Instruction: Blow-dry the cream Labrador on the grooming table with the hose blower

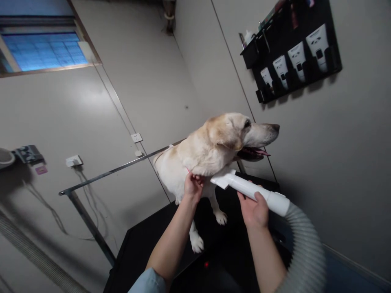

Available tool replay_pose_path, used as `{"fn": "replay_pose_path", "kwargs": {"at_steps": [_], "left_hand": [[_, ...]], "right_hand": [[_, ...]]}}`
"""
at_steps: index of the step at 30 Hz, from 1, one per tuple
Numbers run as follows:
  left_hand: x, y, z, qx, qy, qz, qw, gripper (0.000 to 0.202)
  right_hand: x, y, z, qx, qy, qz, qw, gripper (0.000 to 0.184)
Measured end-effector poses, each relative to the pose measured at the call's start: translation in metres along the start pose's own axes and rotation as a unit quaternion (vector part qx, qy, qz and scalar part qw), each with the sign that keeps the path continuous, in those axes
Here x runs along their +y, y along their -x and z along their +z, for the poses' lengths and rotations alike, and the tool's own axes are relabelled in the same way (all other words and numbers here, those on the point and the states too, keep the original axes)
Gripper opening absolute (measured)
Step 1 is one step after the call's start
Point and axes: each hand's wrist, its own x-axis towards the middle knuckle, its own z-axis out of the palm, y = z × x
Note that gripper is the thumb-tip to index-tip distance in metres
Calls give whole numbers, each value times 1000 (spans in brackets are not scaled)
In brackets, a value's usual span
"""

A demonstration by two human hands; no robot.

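A pale yellow dog (195,156) is on a black grooming table (146,234), its head turned right and mouth open. My left hand (193,187) is closed at the dog's chest, just below its neck. A thin pinkish-red tip shows above the fingers; what it belongs to is hidden. With my right hand (255,209) I grip the white dryer nozzle (249,188) from below. Its flat, wide end lies close under the dog's throat; whether it touches the fur I cannot tell. From the nozzle's back end a grey ribbed hose (307,244) curves down.
Behind the dog runs a metal rail (122,167) on a slanted post (91,228). On the right wall hangs a black rack (293,49) with several white clippers (296,57). Another ribbed hose (36,252) crosses the lower left. Cables hang from a wall socket (74,161).
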Motion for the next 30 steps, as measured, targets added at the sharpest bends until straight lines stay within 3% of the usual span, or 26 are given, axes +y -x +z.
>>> {"fn": "replay_pose_path", "kwargs": {"at_steps": [6, 20, 30], "left_hand": [[-5, -1, 7, 20, 4, -8, 1000, 40], [-20, -13, 6, 10, -9, 5, 1000, 39], [-29, -24, -1, 9, -19, 14, 1000, 37]], "right_hand": [[8, -11, -11, 51, 8, 78, 996, 44], [10, -19, -20, 95, -2, 111, 989, 32], [20, -33, -36, 59, 14, 94, 994, 43]]}}
